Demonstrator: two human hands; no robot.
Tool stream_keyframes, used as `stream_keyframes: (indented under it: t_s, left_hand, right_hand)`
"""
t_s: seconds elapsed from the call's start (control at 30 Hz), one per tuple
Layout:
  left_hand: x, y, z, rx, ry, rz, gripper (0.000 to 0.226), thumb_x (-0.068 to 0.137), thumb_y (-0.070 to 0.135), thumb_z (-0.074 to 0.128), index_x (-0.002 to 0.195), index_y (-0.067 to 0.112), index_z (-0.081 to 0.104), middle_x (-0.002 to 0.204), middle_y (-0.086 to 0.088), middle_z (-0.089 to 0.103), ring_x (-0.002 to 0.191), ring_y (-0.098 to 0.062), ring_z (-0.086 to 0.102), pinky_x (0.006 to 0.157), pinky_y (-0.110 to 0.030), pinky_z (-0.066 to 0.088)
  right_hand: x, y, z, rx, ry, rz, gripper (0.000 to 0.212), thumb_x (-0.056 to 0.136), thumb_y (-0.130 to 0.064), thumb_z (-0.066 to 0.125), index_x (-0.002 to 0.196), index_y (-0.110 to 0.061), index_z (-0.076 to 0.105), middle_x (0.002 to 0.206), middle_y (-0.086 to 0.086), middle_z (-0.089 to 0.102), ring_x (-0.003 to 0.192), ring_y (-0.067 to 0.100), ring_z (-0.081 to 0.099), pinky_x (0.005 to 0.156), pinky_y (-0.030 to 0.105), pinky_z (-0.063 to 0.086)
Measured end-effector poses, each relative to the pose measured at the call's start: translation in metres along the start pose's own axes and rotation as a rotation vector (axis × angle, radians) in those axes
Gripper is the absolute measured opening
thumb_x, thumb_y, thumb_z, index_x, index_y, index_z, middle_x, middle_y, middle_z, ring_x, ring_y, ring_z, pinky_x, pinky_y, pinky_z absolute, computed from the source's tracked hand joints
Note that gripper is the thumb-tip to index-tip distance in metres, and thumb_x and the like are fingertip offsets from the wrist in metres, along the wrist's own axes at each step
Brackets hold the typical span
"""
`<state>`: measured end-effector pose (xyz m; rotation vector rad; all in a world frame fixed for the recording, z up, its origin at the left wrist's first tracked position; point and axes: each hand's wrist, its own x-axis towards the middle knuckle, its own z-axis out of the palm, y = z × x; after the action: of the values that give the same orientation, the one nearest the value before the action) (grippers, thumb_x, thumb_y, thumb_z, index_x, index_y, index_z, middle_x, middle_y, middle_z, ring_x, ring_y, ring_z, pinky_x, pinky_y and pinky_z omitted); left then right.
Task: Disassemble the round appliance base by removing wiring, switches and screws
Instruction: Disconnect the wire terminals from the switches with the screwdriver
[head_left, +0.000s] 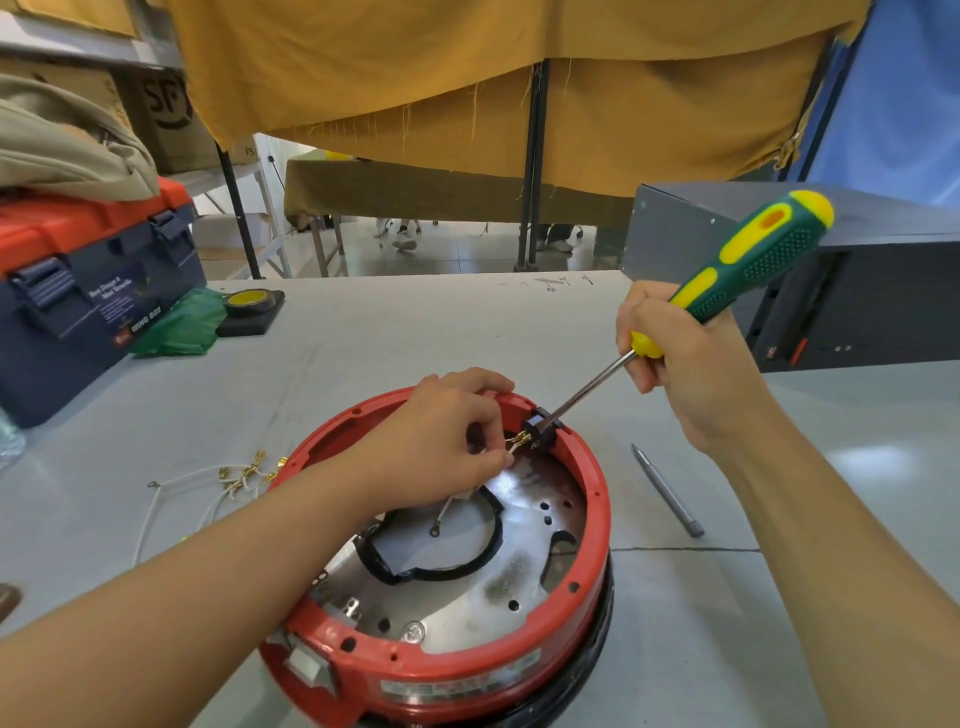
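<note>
The round red appliance base (587, 592) lies upside down on the grey table, its metal plate (519, 540) showing inside. A black switch block (543, 428) sits on the far rim. My left hand (441, 441) reaches into the base and pinches a white wire (511, 448) with brass terminals right at that block. My right hand (685, 364) grips a green and yellow screwdriver (748, 260); its shaft slants down and its tip touches the switch block. Another white wire end (441, 514) hangs below my left hand.
Loose white wires with brass terminals (228, 480) lie left of the base. A metal screwdriver bit (667, 488) lies to its right. A blue and red toolbox (88, 296), green bag and tape roll (249, 301) stand at back left, a dark metal case (857, 291) at back right.
</note>
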<state>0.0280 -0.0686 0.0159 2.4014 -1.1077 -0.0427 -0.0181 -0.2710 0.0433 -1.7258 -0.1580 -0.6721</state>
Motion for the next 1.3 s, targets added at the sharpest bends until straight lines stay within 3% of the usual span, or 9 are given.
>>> stream_keyframes:
  t_s: [0.43, 0.6, 0.97, 1.17, 1.3]
  left_hand:
    - [-0.001, 0.001, 0.0, 0.039, -0.024, -0.002, 0.018, 0.08, 0.028, 0.067, 0.063, 0.025, 0.062, 0.144, 0.011, 0.041, 0.128, 0.0, 0.037, 0.113, -0.047, 0.024]
    - [-0.001, 0.002, 0.0, 0.058, -0.029, -0.008, 0.016, 0.08, 0.028, 0.069, 0.066, 0.022, 0.064, 0.144, 0.011, 0.04, 0.127, -0.001, 0.037, 0.112, -0.046, 0.025]
    - [-0.001, 0.002, 0.0, 0.059, -0.008, 0.0, 0.017, 0.079, 0.025, 0.068, 0.063, 0.023, 0.062, 0.142, 0.011, 0.042, 0.124, -0.002, 0.041, 0.111, -0.044, 0.028]
    - [-0.001, 0.002, 0.0, 0.064, 0.0, 0.011, 0.018, 0.08, 0.025, 0.068, 0.063, 0.024, 0.061, 0.142, 0.011, 0.043, 0.124, 0.0, 0.04, 0.11, -0.042, 0.029]
    - [-0.001, 0.002, 0.0, 0.065, 0.0, 0.014, 0.02, 0.08, 0.025, 0.068, 0.062, 0.025, 0.059, 0.142, 0.011, 0.042, 0.125, 0.0, 0.039, 0.109, -0.038, 0.029]
  right_hand:
    - [-0.01, 0.013, -0.005, 0.091, 0.07, 0.028, 0.03, 0.077, -0.02, 0.046, 0.047, -0.017, 0.05, 0.04, -0.001, 0.038, 0.036, 0.009, 0.036, 0.039, 0.013, 0.029]
    - [-0.013, 0.014, -0.006, 0.145, 0.08, 0.053, 0.025, 0.069, -0.026, 0.051, 0.045, -0.02, 0.048, 0.051, 0.016, 0.036, 0.037, 0.012, 0.034, 0.039, 0.014, 0.029]
    - [-0.021, 0.008, -0.008, 0.146, 0.129, -0.032, 0.029, 0.078, -0.014, 0.045, 0.049, -0.016, 0.048, 0.047, -0.004, 0.043, 0.037, 0.009, 0.038, 0.04, 0.011, 0.031]
    - [-0.026, 0.002, -0.002, 0.035, 0.02, -0.118, 0.026, 0.073, -0.031, 0.049, 0.051, -0.017, 0.047, 0.045, -0.001, 0.042, 0.04, 0.009, 0.04, 0.045, 0.011, 0.034]
    - [-0.025, 0.004, -0.002, 0.05, 0.024, -0.126, 0.026, 0.073, -0.03, 0.049, 0.05, -0.018, 0.047, 0.044, -0.003, 0.043, 0.038, 0.008, 0.04, 0.044, 0.009, 0.032]
